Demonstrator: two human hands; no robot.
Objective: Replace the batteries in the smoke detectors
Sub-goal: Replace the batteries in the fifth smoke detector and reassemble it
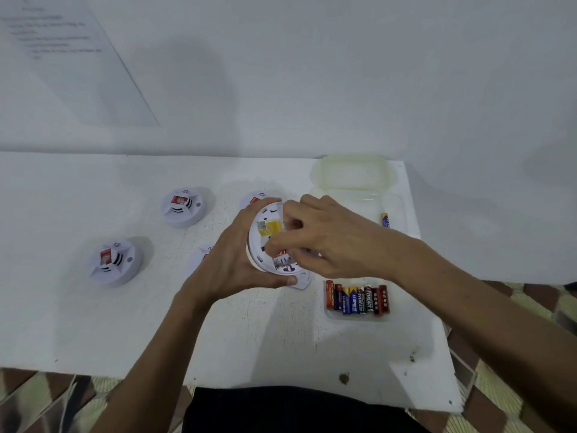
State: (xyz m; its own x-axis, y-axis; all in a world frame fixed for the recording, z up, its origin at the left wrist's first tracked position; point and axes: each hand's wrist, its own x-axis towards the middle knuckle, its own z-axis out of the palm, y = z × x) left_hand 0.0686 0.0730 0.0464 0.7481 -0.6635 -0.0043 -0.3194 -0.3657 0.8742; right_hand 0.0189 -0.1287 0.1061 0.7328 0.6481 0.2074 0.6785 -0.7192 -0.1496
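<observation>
The left hand [237, 260] grips a smoke detector [268, 237] above the surface [93, 323] while the right hand [327, 239] curls its fingers into the detector's back, on what I cannot tell, so this swap looks underway, with other detectors [182, 207] and batteries [357, 298] waiting nearby.

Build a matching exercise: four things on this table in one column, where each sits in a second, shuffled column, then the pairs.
Things:
1. yellow-label detector
2. battery row
3. lone battery
4. greenish lid

Places:
A. by itself near the right edge
B. gripped by the left hand
C. far right corner
D. side by side, near right of the hands

Pairs: 1-B, 2-D, 3-A, 4-C
</observation>
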